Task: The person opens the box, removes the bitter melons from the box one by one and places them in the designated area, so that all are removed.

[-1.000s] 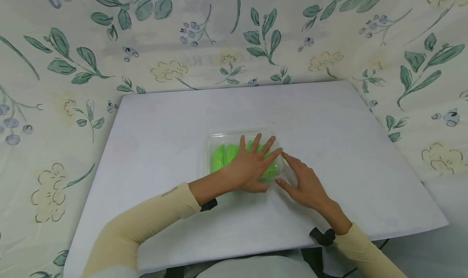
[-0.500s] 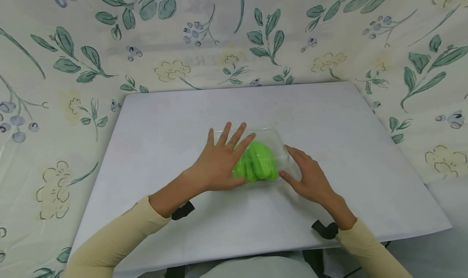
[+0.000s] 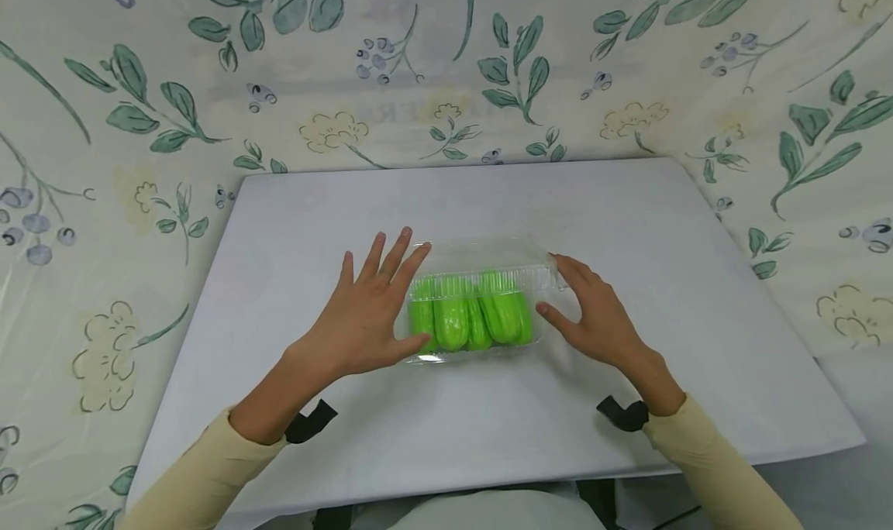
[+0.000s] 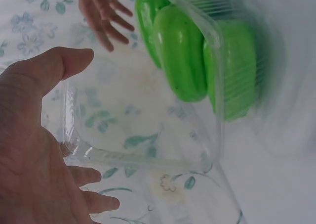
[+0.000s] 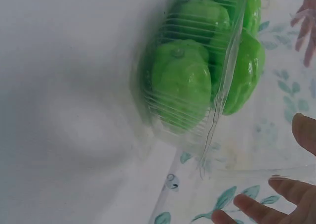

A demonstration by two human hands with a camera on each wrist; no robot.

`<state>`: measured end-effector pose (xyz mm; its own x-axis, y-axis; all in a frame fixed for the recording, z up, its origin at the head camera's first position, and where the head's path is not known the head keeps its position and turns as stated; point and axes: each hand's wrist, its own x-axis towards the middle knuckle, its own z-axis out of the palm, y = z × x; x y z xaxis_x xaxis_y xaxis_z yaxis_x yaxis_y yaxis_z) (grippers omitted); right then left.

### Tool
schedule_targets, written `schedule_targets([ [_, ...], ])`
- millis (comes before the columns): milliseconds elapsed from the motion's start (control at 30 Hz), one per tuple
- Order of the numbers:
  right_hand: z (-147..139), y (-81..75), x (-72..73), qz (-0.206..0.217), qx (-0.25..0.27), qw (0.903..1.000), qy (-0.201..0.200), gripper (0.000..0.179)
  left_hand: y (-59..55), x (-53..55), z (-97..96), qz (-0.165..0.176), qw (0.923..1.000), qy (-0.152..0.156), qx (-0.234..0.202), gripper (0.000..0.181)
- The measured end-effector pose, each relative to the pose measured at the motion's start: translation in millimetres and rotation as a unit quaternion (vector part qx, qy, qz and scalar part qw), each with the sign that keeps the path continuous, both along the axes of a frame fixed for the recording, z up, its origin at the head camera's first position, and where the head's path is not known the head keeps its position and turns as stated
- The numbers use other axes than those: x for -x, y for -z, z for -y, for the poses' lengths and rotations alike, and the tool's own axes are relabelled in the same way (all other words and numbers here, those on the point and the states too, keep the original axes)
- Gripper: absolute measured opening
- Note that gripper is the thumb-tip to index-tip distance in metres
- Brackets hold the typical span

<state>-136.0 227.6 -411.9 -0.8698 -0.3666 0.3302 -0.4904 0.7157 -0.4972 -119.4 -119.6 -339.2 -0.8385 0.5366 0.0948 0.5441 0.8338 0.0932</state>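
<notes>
A clear plastic clamshell box (image 3: 446,358) lies in front of me, with several glossy green peppers (image 3: 452,325) in its base. Its transparent lid (image 3: 488,254) stands raised at the far side. My left hand (image 3: 359,317) is at the left of the box, fingers straight and spread, fingertips right at the lid's left edge. On the other side my right hand (image 3: 600,325) has its fingertips by the lid's right edge, thumb held apart. In the left wrist view the lid's rim (image 4: 70,115) runs between thumb and fingers. Neither hand curls round the lid.
The box sits on a white-covered table (image 3: 335,212). A flower-patterned cloth (image 3: 418,65) hangs behind it and at both sides. Black straps (image 3: 312,421) are at both wrists. The table's near edge lies just in front of my body.
My left hand has moved left from above the box to its left side, uncovering the peppers. The lid now stands up at the back. My right hand has shifted slightly up.
</notes>
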Motion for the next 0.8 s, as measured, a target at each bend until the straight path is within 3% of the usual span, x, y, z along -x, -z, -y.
schedule_targets([
  [333, 0.8, -4.0, 13.1, 0.006, 0.0, 1.0, 0.004, 0.069, 9.1, -0.6, 22.6, 0.009, 0.9976, -0.045, -0.053, 0.121],
  [567, 3.2, -9.7, 22.9, -0.013, 0.015, 0.9996, -0.017, 0.068, 20.0, -2.0, 32.4, 0.052, 0.9945, -0.075, -0.051, 0.123],
  [800, 6.6, -11.5, 32.2, -0.023, 0.014, 0.9994, -0.024, 0.071, 35.5, -7.4, 31.8, 0.101, 0.9911, -0.08, -0.032, 0.121],
])
